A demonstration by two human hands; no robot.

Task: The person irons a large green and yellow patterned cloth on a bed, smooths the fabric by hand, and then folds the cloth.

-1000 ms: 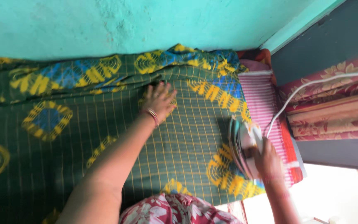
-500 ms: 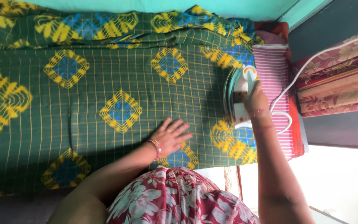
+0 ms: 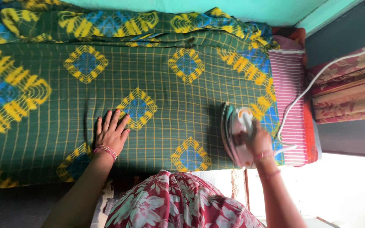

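Currently: iron [image 3: 236,134], held by the handle in the closed right hand [image 3: 260,143], rests on the right end of the green checked cloth [image 3: 161,101]. Left hand [image 3: 111,131], fingers spread, presses flat on the cloth well to the iron's left; white cord [image 3: 307,88] trails right.

Iron [image 3: 236,134] on cloth [image 3: 157,105], right of left hand [image 3: 111,134]

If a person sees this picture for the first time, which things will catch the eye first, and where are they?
First comes the green cloth with yellow and blue diamond patterns, spread wide across the middle. On its right part stands a white electric iron, gripped by the right hand, with a white cord running off to the upper right. The left hand lies flat on the cloth at lower left, fingers spread.
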